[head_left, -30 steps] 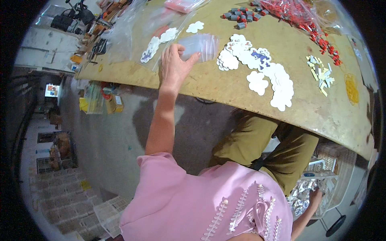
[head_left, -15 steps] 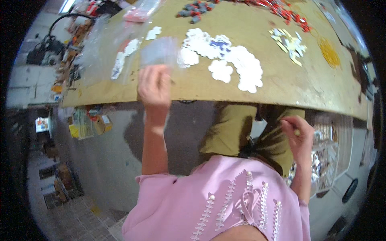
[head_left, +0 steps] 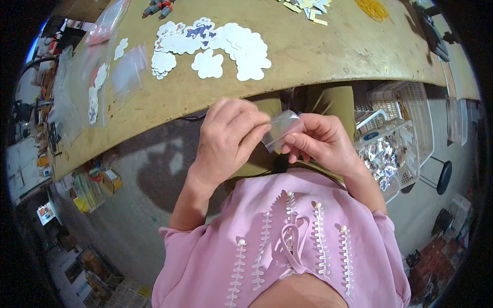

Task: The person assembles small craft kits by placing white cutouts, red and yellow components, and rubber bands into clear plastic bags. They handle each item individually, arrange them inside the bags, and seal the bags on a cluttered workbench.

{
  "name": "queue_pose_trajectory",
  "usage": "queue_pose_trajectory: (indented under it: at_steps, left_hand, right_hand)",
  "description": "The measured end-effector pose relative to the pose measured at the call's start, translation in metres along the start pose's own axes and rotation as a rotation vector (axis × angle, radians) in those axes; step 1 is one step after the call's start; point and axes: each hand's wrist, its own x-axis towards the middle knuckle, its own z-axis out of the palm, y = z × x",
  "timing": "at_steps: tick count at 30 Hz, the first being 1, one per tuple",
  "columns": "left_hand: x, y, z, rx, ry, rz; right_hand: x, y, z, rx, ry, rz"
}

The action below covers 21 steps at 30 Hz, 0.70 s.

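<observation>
My left hand (head_left: pixel 226 133) and my right hand (head_left: pixel 326 141) meet in front of the table edge, above my lap. Between them they pinch a small clear plastic bag (head_left: pixel 280 127), tilted, one side in each hand. Something small and white shows at its upper corner by my right fingers; its kind cannot be made out. Beyond my hands, white flower-shaped cutouts (head_left: pixel 249 51) lie in an overlapping curve on the table, some with dark printing. One cloud-shaped piece (head_left: pixel 208 64) lies by itself inside the curve. Flat clear bags (head_left: pixel 128 72) are stacked to the left.
On the table (head_left: pixel 328 56) are pale yellow and white strips (head_left: pixel 310 9), yellow rubber bands (head_left: pixel 373 7), grey and red pieces (head_left: pixel 158 7) and larger plastic bags (head_left: pixel 64 97). At my right stands a white plastic basket (head_left: pixel 418 138) with small shiny packets (head_left: pixel 380 159).
My left hand has come back from the bag stack with a small bag. My right hand has risen and taken hold of it too. The view has swung toward the right.
</observation>
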Motion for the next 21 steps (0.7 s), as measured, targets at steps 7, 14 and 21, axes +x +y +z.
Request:
queue_pose_trajectory:
  at_steps: [7,14,21]
  left_hand:
    - [-0.001,0.032,0.026,-0.268,0.000,-0.258]
    - [-0.004,0.024,0.039,-0.088,0.043,-0.192]
    - [-0.003,0.017,0.042,0.001,0.078,-0.113]
  right_hand:
    - [0.004,0.020,0.007,0.127,0.199,-0.172]
    - [0.003,0.020,0.010,-0.115,0.279,-0.120]
    - [0.001,0.029,0.009,-0.104,0.285,-0.060]
